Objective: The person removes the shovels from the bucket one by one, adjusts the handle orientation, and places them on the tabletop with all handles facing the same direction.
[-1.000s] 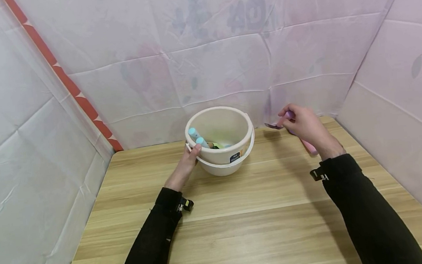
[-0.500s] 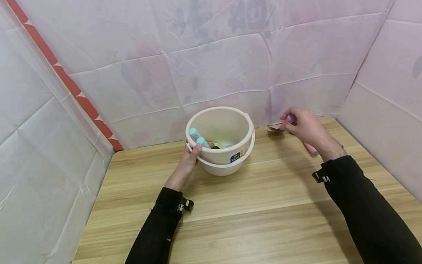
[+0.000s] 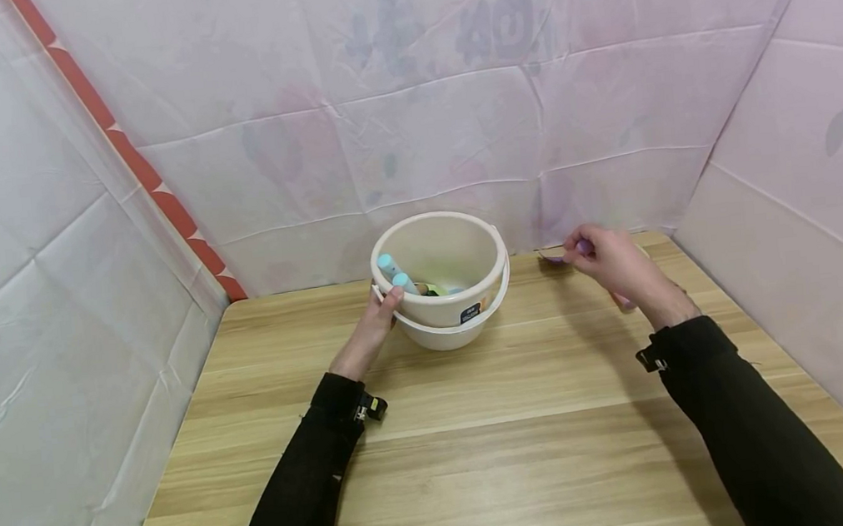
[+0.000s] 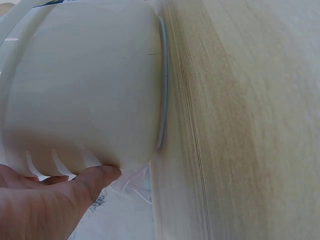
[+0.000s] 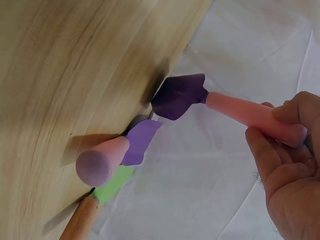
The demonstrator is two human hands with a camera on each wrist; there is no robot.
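Only one label shows, a small dark sticker [image 3: 470, 313] with an orange strip on the near wall of the white bucket [image 3: 441, 281]; its writing is too small to read. Faint grey characters on the far cloth backdrop [image 3: 406, 89] are too washed out to read.

That bucket stands upright at the far middle of the tabletop [image 3: 511, 422], its bail handle lying down around its near side. Inside it, blue-capped pieces [image 3: 395, 274] lean at the left, with something green beside them. At its left rim rests the left hand [image 3: 376, 321], thumb hooked over the edge; whether its fingers curl round the wall or lie flat against it cannot be told.

Right of the bucket, near the far edge, the right hand [image 3: 612, 263] has a narrow grip, fingers curled round the pink handle of a small tool with a dark purple head [image 5: 179, 95]. Just beside that tool, seen from the right wrist, lie a second pink-handled piece [image 5: 102, 160] with a lighter purple head and a wooden-handled one [image 5: 80, 224] with a green head, both on the tabletop.
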